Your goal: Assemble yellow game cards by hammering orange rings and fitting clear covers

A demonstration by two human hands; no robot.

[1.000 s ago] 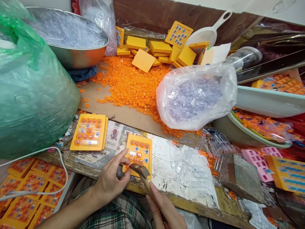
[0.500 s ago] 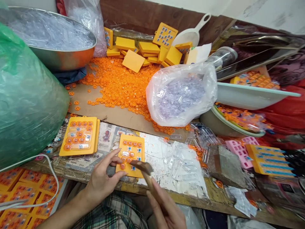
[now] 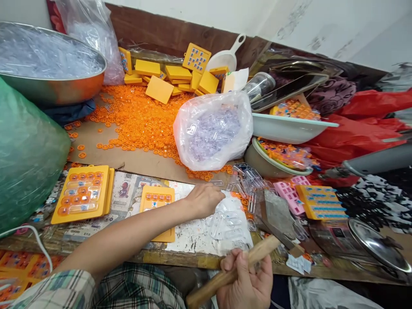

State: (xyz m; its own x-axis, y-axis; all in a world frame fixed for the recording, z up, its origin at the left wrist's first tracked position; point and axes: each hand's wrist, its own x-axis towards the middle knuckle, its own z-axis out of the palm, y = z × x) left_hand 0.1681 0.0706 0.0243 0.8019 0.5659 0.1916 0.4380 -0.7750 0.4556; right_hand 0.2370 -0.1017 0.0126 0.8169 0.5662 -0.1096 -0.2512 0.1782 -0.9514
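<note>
At far left we note a translucent green plastic bag. Beside it, on the worn, white-patched wooden surface, lie stacked square yellow plastic plates, the upper one set with orange round cups and longer clear covers. Behind: a loose spread of small translucent orange rings.

Next comes the workpiece, a single square yellow plastic plate, flat near the front edge. The left forearm crosses its middle; a row of orange cups shows along the top, the middle we cannot read.

The left hand is right of the plate, palm down, fingertips just beside loose clear plastic oblong covers. Its grip is hidden from us; we cannot tell whether it pinches anything.

The right hand has its grip wrapped round the wooden handle of a dark-headed hammer, held aslant, head near a grey stone block.

Step in hand, as we judge it: picking a clear part, hammer idle. The next move calls for a fine fingertip pinch on one cover, without dragging its neighbours.
</note>
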